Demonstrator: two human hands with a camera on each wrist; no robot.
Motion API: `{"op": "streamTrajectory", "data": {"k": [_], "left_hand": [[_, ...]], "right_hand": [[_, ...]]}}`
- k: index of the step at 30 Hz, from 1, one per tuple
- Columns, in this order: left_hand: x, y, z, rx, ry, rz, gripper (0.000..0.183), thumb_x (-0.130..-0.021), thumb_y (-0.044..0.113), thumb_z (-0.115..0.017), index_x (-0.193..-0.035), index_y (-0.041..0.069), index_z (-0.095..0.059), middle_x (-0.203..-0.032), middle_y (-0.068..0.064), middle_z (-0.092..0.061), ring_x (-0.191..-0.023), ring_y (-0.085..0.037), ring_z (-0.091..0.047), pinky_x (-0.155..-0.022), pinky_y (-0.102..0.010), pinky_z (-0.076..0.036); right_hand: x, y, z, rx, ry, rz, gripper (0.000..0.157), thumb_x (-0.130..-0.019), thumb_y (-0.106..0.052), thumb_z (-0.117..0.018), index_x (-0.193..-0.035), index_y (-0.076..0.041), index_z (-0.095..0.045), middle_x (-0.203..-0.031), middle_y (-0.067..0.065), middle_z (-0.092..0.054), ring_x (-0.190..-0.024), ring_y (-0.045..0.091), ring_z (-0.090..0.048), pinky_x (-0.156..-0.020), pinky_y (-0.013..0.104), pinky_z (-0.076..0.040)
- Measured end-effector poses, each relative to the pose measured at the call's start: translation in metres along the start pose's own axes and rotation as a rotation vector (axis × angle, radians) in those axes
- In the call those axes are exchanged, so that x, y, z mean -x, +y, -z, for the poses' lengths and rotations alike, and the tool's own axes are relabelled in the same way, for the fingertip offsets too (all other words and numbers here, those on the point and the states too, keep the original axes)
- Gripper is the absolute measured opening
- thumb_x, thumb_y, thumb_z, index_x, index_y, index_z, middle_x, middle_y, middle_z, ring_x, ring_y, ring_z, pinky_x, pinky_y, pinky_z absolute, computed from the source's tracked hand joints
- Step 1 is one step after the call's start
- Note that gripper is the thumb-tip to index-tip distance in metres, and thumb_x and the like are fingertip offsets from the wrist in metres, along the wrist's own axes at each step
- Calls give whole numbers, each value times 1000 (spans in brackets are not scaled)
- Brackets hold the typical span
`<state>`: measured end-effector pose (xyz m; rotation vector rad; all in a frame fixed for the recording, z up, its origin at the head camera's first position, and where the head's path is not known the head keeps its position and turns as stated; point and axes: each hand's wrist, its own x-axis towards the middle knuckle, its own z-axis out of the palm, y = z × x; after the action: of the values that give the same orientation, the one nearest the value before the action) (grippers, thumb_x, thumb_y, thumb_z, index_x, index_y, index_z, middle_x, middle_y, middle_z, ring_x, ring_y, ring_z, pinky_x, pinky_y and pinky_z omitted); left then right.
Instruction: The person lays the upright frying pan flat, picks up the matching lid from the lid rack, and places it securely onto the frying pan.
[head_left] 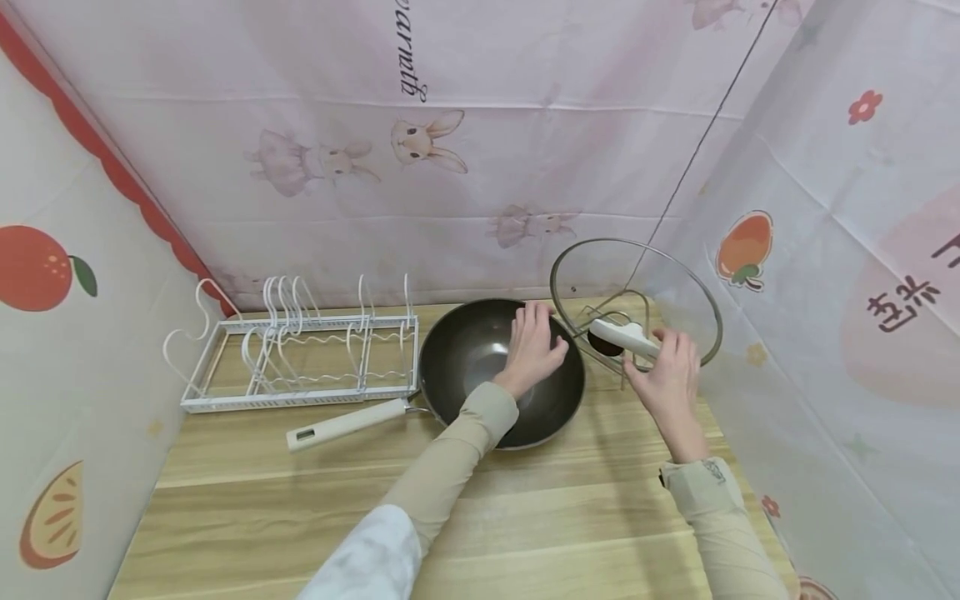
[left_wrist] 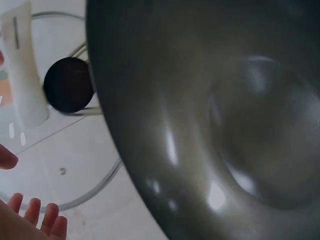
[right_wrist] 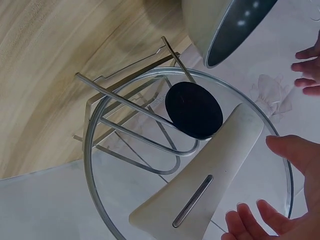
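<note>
A dark wok [head_left: 465,354] with a cream handle [head_left: 348,423] sits on the wooden table. My left hand [head_left: 531,348] reaches over the wok toward its far right rim, fingers extended and holding nothing; in the left wrist view the fingers [left_wrist: 42,220] stand apart from the wok wall. A glass lid [head_left: 637,271] leans upright in a metal wire stand [right_wrist: 140,107], its cream handle [head_left: 628,337] and dark round knob base [right_wrist: 194,110] facing me. Beside the lid handle is my right hand [head_left: 669,379], thumb and fingers spread with a gap to the handle in the right wrist view.
To the left of the wok stands a white wire rack [head_left: 300,396] with several curved dividers. Patterned cloth walls [head_left: 337,200] enclose the table at the back and both sides. The wooden tabletop [head_left: 525,525] extends toward me.
</note>
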<state>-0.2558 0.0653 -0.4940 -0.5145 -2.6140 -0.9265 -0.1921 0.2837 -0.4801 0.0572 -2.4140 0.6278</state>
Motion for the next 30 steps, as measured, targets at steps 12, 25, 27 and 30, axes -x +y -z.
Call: {"op": "streamTrajectory", "data": {"k": [12,25,27,30], "left_hand": [[-16,3,-31,17,-198,19,43,-92,18,-62,-131,3,-52,-133,-11,-56,-121,-26,-52,-104,-36,-44],[-29,14,-57,278,-262,164,42,-92,-3,-59,-134,2,-59,-134,-14,-60,-123,-25,-59,-102,-29,-48],[-30,17,-60,296,-256,189,41,-92,-4,-59,-133,4,-61,-131,-14,-63,-114,-24,-63,-95,-28,-51],[-30,23,-63,314,-255,224,39,-93,-1,-61,-131,5,-63,-130,-12,-64,-105,-23,-66,-88,-25,-52]], "right_hand": [[1,8,-5,-2,-24,-27,59,-68,-12,-86,-113,7,-54,-105,26,-57,-100,45,-49,-90,56,-38],[-3,16,-6,4,-57,-29,53,-67,-7,-86,-110,7,-59,-102,24,-60,-100,46,-52,-88,57,-38],[-4,17,-7,9,-65,-26,51,-67,-7,-86,-108,7,-60,-102,25,-61,-99,47,-52,-86,57,-38],[-5,19,-7,24,-87,-30,48,-68,-9,-85,-107,8,-62,-103,26,-62,-99,47,-54,-86,57,-40]]}}
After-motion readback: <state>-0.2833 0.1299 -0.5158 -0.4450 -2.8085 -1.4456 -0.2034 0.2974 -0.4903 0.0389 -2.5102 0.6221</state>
